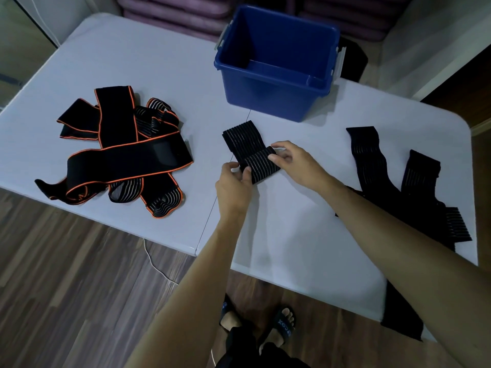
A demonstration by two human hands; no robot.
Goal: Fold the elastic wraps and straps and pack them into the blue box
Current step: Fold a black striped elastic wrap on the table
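Observation:
A black ribbed elastic wrap (248, 144) lies on the white table (159, 62) in front of me, its near end folded over into a thick band. My left hand (235, 183) pinches the left end of that fold. My right hand (293, 162) pinches its right end. The blue box (276, 83) stands open just behind the wrap, and its inside looks empty. A tangle of black straps with orange edging (125, 152) lies at the left. More black wraps (403, 181) lie at the right, partly under my right forearm.
One black strap (401, 317) hangs over the table's near right edge. A dark object (353, 59) sits behind the box. Purple cushions (186, 9) are stacked beyond the table. A thin white cable (156, 266) lies on the wooden floor below, near my sandalled feet.

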